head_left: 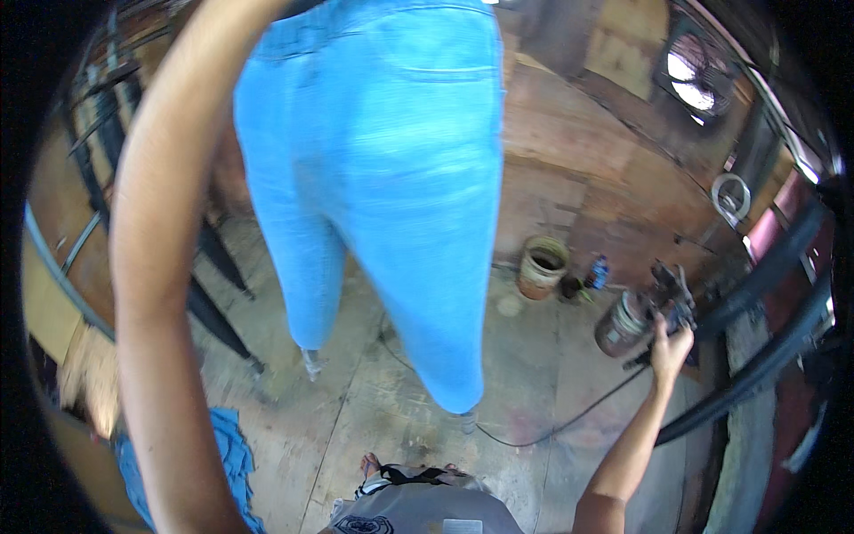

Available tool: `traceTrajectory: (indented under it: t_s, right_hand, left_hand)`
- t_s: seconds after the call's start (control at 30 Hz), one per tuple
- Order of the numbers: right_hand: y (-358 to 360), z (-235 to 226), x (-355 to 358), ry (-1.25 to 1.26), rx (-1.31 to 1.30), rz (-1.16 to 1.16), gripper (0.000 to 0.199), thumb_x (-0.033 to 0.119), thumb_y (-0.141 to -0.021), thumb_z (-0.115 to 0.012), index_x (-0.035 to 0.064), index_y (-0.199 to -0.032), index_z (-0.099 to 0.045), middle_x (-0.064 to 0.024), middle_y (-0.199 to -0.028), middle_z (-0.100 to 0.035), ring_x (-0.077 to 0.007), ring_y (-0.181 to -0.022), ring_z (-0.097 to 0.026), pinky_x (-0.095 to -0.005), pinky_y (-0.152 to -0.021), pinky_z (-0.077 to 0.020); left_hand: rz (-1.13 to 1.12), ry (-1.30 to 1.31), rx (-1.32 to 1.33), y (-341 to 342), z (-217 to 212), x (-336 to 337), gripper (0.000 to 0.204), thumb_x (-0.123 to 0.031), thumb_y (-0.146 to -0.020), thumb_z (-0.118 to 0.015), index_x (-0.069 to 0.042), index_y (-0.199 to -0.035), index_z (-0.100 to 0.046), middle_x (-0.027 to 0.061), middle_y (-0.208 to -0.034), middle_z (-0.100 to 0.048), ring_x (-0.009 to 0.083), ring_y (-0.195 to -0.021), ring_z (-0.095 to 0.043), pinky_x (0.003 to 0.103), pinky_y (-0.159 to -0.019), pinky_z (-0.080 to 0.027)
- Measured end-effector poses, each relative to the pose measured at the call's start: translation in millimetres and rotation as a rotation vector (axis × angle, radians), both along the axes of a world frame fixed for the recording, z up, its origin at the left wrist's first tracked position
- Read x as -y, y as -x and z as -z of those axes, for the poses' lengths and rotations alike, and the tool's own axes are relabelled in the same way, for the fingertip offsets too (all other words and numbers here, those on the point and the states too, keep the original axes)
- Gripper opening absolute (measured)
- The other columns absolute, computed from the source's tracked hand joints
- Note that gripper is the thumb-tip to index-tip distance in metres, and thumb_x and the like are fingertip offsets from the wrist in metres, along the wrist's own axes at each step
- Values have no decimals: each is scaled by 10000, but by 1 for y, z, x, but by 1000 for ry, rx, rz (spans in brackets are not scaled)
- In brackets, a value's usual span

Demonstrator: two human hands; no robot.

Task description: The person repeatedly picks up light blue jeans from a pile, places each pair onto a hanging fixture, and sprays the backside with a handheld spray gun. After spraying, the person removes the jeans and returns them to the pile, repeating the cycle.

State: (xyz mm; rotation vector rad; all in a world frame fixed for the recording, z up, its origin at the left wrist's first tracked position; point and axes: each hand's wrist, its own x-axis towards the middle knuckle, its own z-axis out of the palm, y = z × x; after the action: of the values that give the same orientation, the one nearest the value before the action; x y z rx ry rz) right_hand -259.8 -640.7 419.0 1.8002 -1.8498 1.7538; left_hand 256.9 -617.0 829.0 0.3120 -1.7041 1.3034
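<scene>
A pair of blue jeans [400, 169] hangs upright in front of me, its legs filled out as if on a form. My left arm reaches up along the left side to the waist of the jeans, and its hand is beyond the upper edge. Off to the right, my right hand [672, 347] is closed round a dark metal spray gun [673, 298], apart from the jeans. A grey canister [618, 325] shows right beside the gun; I cannot tell whether the two are joined. A thin dark hose [569, 433] curves over the floor below the gun.
A dirty bucket [543, 267] and a blue-labelled bottle [598, 271] stand by the wooden wall. Crumpled blue cloth [233, 454] lies at lower left. Dark poles [222, 320] slant on the left; thick black tubes [756, 369] run along the right. A fan [698, 76] sits high right.
</scene>
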Motion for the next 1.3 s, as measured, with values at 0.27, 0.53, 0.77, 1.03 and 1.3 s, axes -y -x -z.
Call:
traceTrajectory:
  t_s: [0.27, 0.53, 0.77, 1.03, 1.3]
  right_hand:
    - [-27, -24, -7, -165, 615, -575, 340, 278, -1042, -511, 58, -1297, -564, -103, -1082, -692, -88, -490, -499, -225, -446, -403]
    - [-60, -72, -9, -209, 541, -231, 412, 473, -1024, -538, 72, -1066, -624, -64, -806, -708, -62, -385, -389, -237, -357, -294]
    - [-85, -95, -105, -64, 403, -77, 399, 391, -1041, -534, 59, -1247, -617, -69, -858, -715, -22, -395, -375, -210, -347, -264]
    - [-141, 22, -164, -570, 476, -109, 462, 482, -1001, -579, 39, -982, -708, -19, -721, -667, -103, -550, -545, -285, -530, -437]
    - [-249, 59, -177, -681, 508, -160, 449, 402, -984, -608, -35, -1031, -697, -75, -762, -685, -138, -676, -664, -317, -677, -509]
  left_hand:
    - [-348, -526, -183, -36, 72, -23, 296, -355, -899, -662, -60, -894, -694, 139, -720, -656, 273, -631, -625, 390, -615, -494]
    - [-616, -528, -123, 3, 79, -11, 414, -484, -883, -648, -74, -929, -671, 208, -830, -705, 368, -816, -701, 491, -741, -547]
    - [-534, -275, -80, 6, 100, 40, 346, -396, -847, -687, -61, -914, -632, 152, -729, -681, 336, -722, -682, 467, -743, -506]
    - [-498, -201, -115, 8, 109, 69, 274, -325, -830, -664, -65, -912, -637, 121, -720, -681, 297, -703, -676, 444, -745, -477]
    - [-522, -229, -93, 3, 106, 72, 263, -332, -822, -654, -73, -866, -647, 120, -694, -671, 293, -689, -670, 441, -723, -467]
